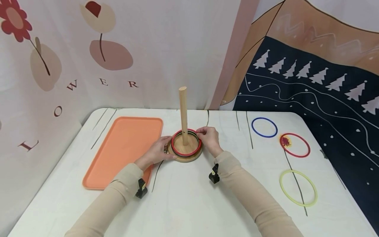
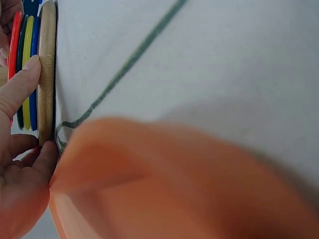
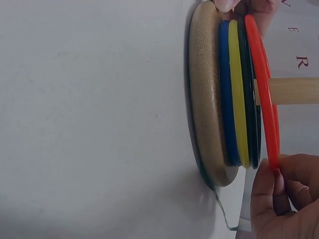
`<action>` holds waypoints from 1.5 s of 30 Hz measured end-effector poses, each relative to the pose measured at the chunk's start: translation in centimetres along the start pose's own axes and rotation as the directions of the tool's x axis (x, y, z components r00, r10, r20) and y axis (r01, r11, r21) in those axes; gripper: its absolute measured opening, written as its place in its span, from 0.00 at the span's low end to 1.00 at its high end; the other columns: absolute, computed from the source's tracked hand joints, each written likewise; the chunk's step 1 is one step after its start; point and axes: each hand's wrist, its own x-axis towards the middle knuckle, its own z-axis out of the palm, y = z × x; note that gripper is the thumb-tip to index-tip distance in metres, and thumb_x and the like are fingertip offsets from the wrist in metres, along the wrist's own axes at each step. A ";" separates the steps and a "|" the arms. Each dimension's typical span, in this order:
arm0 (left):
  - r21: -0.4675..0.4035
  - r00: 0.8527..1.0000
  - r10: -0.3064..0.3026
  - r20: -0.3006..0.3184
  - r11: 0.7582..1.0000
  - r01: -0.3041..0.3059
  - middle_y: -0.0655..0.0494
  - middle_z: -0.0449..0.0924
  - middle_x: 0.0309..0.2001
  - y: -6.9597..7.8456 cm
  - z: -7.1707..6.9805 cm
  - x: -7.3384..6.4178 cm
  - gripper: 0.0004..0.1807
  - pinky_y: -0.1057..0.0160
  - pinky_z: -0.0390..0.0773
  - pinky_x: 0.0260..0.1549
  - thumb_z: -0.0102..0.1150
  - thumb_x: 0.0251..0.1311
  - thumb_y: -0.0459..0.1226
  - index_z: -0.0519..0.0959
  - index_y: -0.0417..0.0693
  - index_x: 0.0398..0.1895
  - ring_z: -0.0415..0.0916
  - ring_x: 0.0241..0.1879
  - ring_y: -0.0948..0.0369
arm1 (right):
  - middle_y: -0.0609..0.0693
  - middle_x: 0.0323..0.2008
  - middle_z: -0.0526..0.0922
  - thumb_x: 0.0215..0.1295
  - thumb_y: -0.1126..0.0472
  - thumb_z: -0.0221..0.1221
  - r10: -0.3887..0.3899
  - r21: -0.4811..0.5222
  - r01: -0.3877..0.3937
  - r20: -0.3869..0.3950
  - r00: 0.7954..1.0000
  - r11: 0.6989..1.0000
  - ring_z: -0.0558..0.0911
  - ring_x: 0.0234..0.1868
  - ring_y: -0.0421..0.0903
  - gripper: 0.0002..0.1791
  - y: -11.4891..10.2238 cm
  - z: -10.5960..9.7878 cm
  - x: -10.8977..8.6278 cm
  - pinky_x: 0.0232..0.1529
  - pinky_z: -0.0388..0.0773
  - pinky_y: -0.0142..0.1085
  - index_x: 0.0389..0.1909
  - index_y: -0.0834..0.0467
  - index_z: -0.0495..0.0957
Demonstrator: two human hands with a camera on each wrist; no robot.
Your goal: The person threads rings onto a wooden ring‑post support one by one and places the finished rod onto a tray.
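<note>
A wooden ring stand has an upright peg (image 1: 183, 112) on a round base (image 3: 205, 99). Around the peg lie a blue ring (image 3: 228, 94), a yellow ring (image 3: 237, 94) and a dark green ring (image 3: 247, 94), stacked on the base. Above them a red ring (image 3: 265, 99) encircles the peg, slightly tilted and higher on the right side. My right hand (image 1: 209, 140) pinches this red ring between thumb and fingers at its right edge. On the other side my left hand (image 1: 157, 152) grips the base's edge, its thumb (image 2: 25, 82) beside the lower rings.
Left of the stand lies an orange tray (image 1: 124, 151), close to my left forearm. On the table's right are a loose blue ring (image 1: 276, 129), another red ring (image 1: 309, 149) and a pale yellow ring (image 1: 316, 194). Behind the table hangs a printed cloth (image 1: 177, 56).
</note>
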 end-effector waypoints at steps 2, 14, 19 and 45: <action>-0.001 1.000 -0.003 0.000 1.000 0.003 0.41 0.53 0.71 0.1 0.0 0.0 0.51 0.47 0.62 0.65 0.73 0.46 0.44 0.55 0.37 0.71 0.58 0.67 0.46 | 0.54 0.32 0.85 0.59 0.68 0.61 0.001 -0.004 -0.001 0.000 1.000 1.000 0.78 0.31 0.43 0.05 0.0 0.1 0.1 0.27 0.73 0.25 0.34 0.62 0.85; -0.030 1.000 0.008 0.013 1.000 -0.007 0.39 0.53 0.70 0.1 -0.1 -0.1 0.51 0.47 0.62 0.64 0.73 0.46 0.44 0.55 0.37 0.71 0.56 0.68 0.45 | 0.54 0.32 0.85 0.60 0.67 0.61 0.021 -0.006 -0.021 -0.012 1.000 1.000 0.79 0.31 0.43 0.05 0.3 0.5 0.4 0.29 0.75 0.27 0.34 0.61 0.85; -0.029 1.000 0.024 0.012 0.999 -0.024 0.38 0.53 0.70 0.0 -0.1 -0.1 0.52 0.47 0.62 0.64 0.73 0.45 0.45 0.55 0.36 0.71 0.55 0.68 0.45 | 0.54 0.32 0.85 0.60 0.66 0.61 0.021 -0.003 -0.021 -0.020 1.000 1.000 0.79 0.32 0.44 0.05 0.5 0.6 0.5 0.30 0.75 0.28 0.34 0.61 0.85; -0.036 1.000 -0.008 0.018 0.999 0.008 0.39 0.52 0.71 0.0 0.0 0.0 0.52 0.47 0.62 0.64 0.72 0.46 0.44 0.54 0.38 0.71 0.57 0.67 0.45 | 0.57 0.36 0.81 0.64 0.64 0.58 0.078 0.195 -0.057 -0.101 0.992 0.979 0.78 0.30 0.44 0.12 3.9 -5.3 1.3 0.25 0.76 0.24 0.45 0.65 0.80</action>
